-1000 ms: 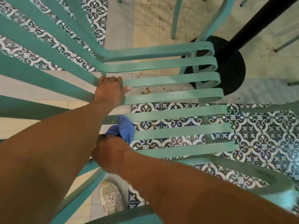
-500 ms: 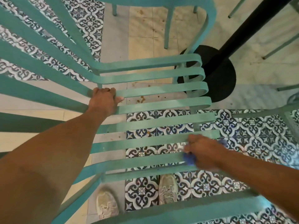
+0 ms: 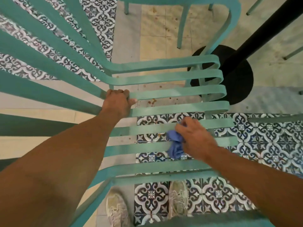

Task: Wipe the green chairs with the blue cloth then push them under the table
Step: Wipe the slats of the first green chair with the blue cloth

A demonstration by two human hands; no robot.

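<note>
Cloth (image 3: 175, 145), blue and bunched, sits under my right hand (image 3: 195, 136), which clamps it against the green chair (image 3: 164, 108) slats; my left hand (image 3: 117, 102) grips a slat.

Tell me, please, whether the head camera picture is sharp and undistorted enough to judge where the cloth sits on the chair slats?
Head view: wide-angle bending fans the green chair back slats out at upper left; the seat centre is fairly sharp, so the blue cloth reads clearly under the right hand; the left hand is crisp; lighting is soft and warm, without glare.
</note>
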